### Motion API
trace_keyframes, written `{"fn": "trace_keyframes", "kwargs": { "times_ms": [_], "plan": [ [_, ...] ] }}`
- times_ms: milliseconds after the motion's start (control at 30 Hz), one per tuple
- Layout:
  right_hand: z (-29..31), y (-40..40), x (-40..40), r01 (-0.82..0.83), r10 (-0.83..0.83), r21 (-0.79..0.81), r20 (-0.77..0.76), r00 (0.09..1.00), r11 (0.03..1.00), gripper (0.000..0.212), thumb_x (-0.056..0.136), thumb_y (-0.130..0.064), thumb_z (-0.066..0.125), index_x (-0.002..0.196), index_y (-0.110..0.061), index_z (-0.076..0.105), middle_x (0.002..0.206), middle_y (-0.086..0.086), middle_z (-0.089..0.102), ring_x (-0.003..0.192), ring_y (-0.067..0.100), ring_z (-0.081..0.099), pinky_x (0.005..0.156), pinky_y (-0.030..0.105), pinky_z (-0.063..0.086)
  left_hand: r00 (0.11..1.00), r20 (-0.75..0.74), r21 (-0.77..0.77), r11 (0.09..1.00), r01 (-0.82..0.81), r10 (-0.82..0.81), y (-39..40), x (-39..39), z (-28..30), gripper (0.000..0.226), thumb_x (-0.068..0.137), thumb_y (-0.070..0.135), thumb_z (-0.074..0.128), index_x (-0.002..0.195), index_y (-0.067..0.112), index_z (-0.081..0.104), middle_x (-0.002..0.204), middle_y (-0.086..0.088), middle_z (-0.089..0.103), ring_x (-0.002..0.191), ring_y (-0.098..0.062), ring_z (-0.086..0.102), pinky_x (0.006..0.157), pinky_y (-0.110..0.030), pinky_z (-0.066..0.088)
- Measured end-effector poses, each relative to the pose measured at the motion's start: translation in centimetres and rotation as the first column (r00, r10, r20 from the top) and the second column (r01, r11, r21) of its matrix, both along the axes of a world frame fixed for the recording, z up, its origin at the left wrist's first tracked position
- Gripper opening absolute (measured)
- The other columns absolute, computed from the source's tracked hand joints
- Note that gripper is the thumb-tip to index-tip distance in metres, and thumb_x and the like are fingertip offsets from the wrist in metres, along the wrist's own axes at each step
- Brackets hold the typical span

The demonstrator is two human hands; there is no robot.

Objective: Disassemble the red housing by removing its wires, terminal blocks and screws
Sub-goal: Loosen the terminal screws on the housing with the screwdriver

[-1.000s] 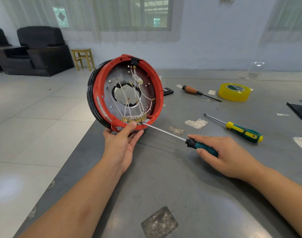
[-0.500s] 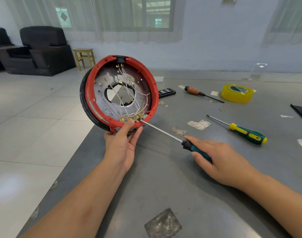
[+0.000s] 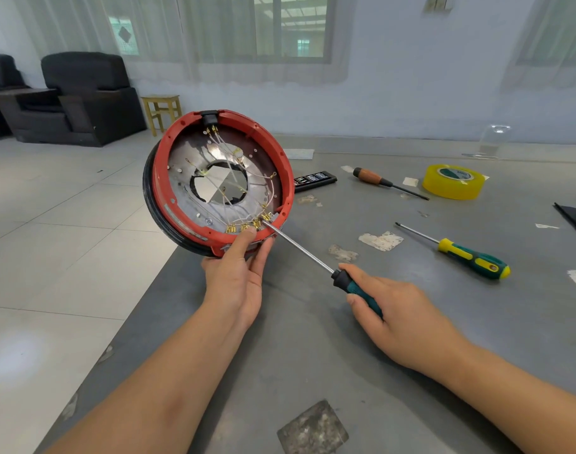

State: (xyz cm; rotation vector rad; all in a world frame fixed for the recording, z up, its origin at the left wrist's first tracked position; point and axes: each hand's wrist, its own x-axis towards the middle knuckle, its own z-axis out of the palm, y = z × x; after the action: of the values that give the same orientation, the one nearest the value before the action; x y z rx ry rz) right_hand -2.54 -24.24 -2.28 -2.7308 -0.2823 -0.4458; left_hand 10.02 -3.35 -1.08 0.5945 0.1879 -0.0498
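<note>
- The table is a grey, scuffed slab, marked with torn white paper scraps and a rough dark patch near the front edge.
- The red housing stands tilted on edge at the table's left corner, its open face turned toward the camera; a black ring sits behind its rim.
- Inside it, thin white wires cross a metal plate with a central hole, running down to a row of brass terminals at the bottom rim.
- The left hand holds the housing from below, thumb pressed on the lower rim just beside the terminals, fingers curled behind the rim.
- The right hand grips the teal handle of a screwdriver; its tip touches the rightmost terminal.
- A green-and-yellow screwdriver lies well apart to the right; farther back lie a wooden-handled screwdriver, a yellow tape roll and a black remote just beside the housing.
- A dark flat object lies at the right edge, cut off.
- Beyond the table: pale floor tiles, black armchairs, a small yellow stool, a white wall and a curtained window.
</note>
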Motion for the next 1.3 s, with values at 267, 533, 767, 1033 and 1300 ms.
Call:
{"fn": "trace_keyframes", "kwargs": {
  "times_ms": [267,533,767,1033,1300],
  "plan": [
    [-0.5,-0.4,0.4,0.018,-0.020,0.260,0.003,1.000,0.966,0.037,0.102,-0.034,0.056,0.131,-0.056,0.049,0.087,-0.025,0.063,0.071,0.004,0.058,0.060,0.012,0.041,0.999,0.014,0.061,0.998,0.028,-0.029,-0.7,-0.7,-0.3,0.057,0.090,-0.009,0.074,0.137,0.004,0.043,0.126,-0.025,0.072,0.105,-0.036,0.077,0.080,-0.040,0.066],
    [0.2,-2.4,0.3,0.099,-0.089,0.306,-0.045,0.995,0.947,0.030,0.096,-0.035,0.063,0.119,-0.053,0.066,0.086,-0.030,0.066,0.073,0.006,0.061,0.061,0.015,0.045,0.995,0.011,0.103,0.990,0.097,-0.098,0.3,-0.3,-0.7,0.063,0.088,0.002,0.080,0.141,0.001,0.047,0.130,-0.024,0.070,0.104,-0.037,0.077,0.085,-0.043,0.065],
    [1.0,-5.0,0.4,0.112,-0.104,0.294,-0.044,0.994,0.949,0.033,0.091,-0.030,0.069,0.098,-0.062,0.064,0.079,-0.025,0.068,0.070,0.004,0.061,0.059,0.014,0.044,0.982,0.039,0.195,0.965,0.175,-0.186,0.4,-0.4,-0.5,0.056,0.095,0.014,0.076,0.143,0.000,0.051,0.127,-0.020,0.073,0.107,-0.035,0.076,0.086,-0.044,0.065],
    [1.6,-7.8,0.2,0.071,-0.053,0.275,-0.071,0.996,0.959,0.034,0.090,-0.021,0.073,0.102,-0.052,0.070,0.080,-0.017,0.070,0.072,0.010,0.062,0.058,0.014,0.043,0.974,-0.007,0.286,0.933,0.218,-0.226,0.7,-0.2,-0.1,0.049,0.098,0.013,0.071,0.142,0.002,0.053,0.128,-0.020,0.072,0.104,-0.035,0.077,0.078,-0.038,0.066],
    [1.5,-7.4,0.1,0.024,-0.004,0.276,-0.074,0.997,0.961,0.037,0.088,-0.018,0.074,0.100,-0.053,0.071,0.087,-0.016,0.074,0.080,0.013,0.067,0.070,0.028,0.053,0.962,0.032,0.454,0.861,0.228,-0.271,1.9,0.1,-0.1,0.031,0.098,0.014,0.073,0.126,0.003,0.065,0.115,-0.013,0.079,0.104,-0.028,0.078,0.081,-0.033,0.065]
  ]
}}
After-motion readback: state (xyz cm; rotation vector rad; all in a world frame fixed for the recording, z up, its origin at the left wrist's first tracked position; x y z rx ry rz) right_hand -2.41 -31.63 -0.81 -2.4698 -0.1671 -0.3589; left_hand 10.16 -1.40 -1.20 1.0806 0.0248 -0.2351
